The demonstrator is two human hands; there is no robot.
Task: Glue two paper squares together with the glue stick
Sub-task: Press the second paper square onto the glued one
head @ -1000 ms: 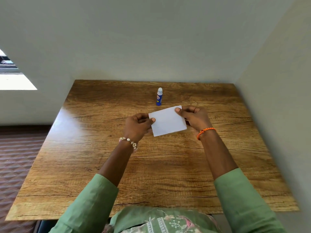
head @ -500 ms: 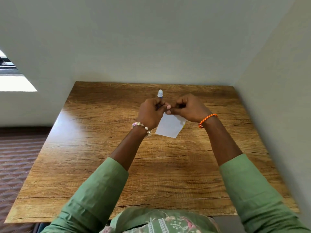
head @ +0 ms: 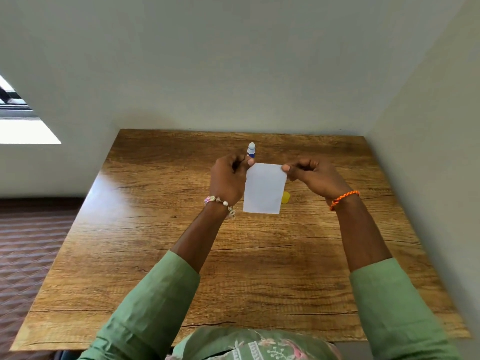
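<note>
A white paper [head: 263, 189] hangs upright above the wooden table [head: 155, 242], held by its two top corners. My left hand [head: 228, 178] pinches the top left corner and my right hand [head: 314, 175] pinches the top right corner. I cannot tell whether it is one sheet or two pressed together. The glue stick [head: 251, 149], blue with a white top, stands upright on the table just behind my left hand; its lower part is hidden. A small yellow cap [head: 285, 197] lies on the table, partly behind the paper's right edge.
The table stands in a corner, with walls along its far edge and right side [head: 428, 152]. A patterned brown floor [head: 28, 242] lies to the left. My green sleeves cover the near edge.
Both hands lifted the paper off the table and turned it upright. They came together at its top, then spread apart to the two top corners. The yellow cap became visible.
</note>
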